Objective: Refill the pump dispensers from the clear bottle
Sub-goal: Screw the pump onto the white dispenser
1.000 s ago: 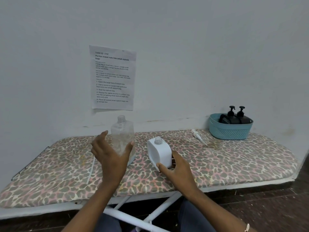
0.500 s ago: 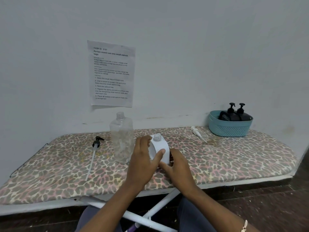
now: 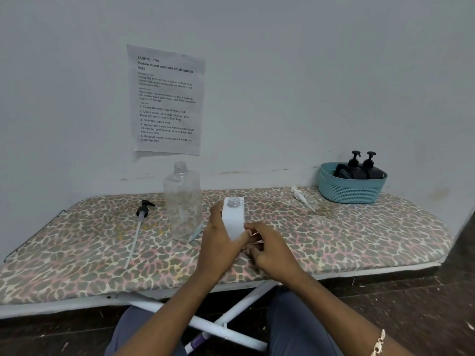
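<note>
1. Head view: a leopard-print ironing board (image 3: 359, 240) stands against a grey wall with a taped sheet (image 3: 167, 98).
2. The clear bottle (image 3: 183, 201), uncapped, stands just left of the white dispenser (image 3: 233, 217); a teal basket (image 3: 352, 187) sits far right.
3. The left hand (image 3: 218, 242) wraps the dispenser; the right hand (image 3: 270, 249) pinches its base.
4. A second ago the left hand held the clear bottle.

I see the counter (image 3: 77, 253) covered in matt, leopard-printed cloth, with white painted metal legs (image 3: 231, 312) under it. The clear bottle (image 3: 183, 201) looks like thin glossy plastic, the white dispenser (image 3: 232, 219) smooth matt plastic. At the far right corner sits a perforated teal plastic basket (image 3: 350, 191) with glossy black pump dispensers (image 3: 359, 170); the wall sheet (image 3: 167, 98) is slightly wrinkled paper.
</note>
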Tool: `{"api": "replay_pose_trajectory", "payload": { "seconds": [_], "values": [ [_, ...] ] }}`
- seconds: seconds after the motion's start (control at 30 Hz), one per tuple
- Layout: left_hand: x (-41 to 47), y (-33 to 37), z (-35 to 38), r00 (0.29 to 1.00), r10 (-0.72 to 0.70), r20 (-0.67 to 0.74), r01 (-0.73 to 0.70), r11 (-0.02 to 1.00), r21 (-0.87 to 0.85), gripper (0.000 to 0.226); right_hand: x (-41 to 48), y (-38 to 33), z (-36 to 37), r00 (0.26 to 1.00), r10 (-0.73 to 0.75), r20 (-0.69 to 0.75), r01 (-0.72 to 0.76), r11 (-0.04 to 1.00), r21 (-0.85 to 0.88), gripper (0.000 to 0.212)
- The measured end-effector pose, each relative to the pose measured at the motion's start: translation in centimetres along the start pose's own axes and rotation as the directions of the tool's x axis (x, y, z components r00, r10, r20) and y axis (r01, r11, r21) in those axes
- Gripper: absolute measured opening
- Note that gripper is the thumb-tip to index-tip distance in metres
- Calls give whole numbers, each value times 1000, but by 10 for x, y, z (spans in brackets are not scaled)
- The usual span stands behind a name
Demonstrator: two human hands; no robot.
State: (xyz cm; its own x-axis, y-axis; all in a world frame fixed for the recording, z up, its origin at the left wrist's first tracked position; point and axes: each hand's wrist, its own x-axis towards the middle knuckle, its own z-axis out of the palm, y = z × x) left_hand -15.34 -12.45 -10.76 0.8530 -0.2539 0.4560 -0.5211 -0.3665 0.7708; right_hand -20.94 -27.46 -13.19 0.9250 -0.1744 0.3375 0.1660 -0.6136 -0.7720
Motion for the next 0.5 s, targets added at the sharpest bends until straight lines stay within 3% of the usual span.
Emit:
{"api": "replay_pose_trajectory", "payload": {
  "seconds": [0.27,0.5],
  "values": [
    [3,-6,-6,995,-92,37,92,996,-15,69,1,-2,0,1000,-10,15,9,1000,30,43],
    [9,-21,-2,984,-157,82,162,985,-62,59,40,9,-38,984,-8,-180,-32,975,-221,23]
  ]
}}
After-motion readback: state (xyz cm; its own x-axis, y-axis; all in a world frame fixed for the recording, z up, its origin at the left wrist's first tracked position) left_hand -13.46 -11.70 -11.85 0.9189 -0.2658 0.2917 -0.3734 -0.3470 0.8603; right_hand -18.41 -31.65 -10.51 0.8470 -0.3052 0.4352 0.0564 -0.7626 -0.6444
